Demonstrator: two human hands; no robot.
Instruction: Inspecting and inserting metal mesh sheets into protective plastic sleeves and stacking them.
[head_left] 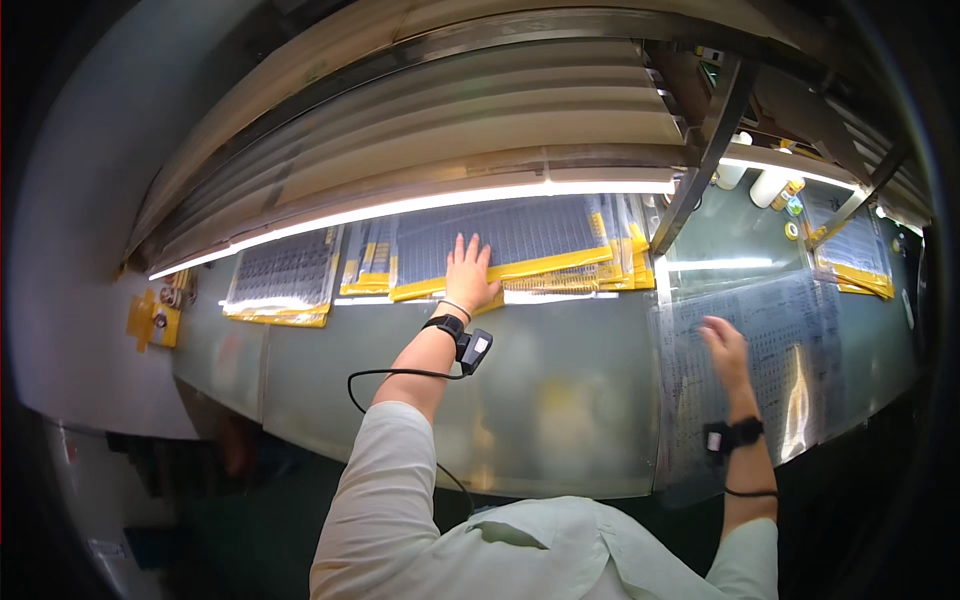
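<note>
My left hand (470, 275) lies flat with fingers spread on a large dark sheet with fine printed lines (540, 230), edged with yellow tape. This sheet tops a pile of similar taped sheets. Over on the right, my right hand (728, 350) is above a big clear film with rows of small dark marks (790, 345). Its fingers are loosely bent and slightly apart, with nothing visible between them. Whether it touches the film I cannot tell. The film lies across the right part of the glossy greenish table (560, 400). Each wrist wears a black strap with a small device.
A dark patterned sheet with yellow edging (285, 275) lies left of the pile; another taped sheet (850, 240) lies far right. White bottles (770, 187) stand at the back right. A metal rack post (705, 160) and a bright tube light (440, 205) border the work area.
</note>
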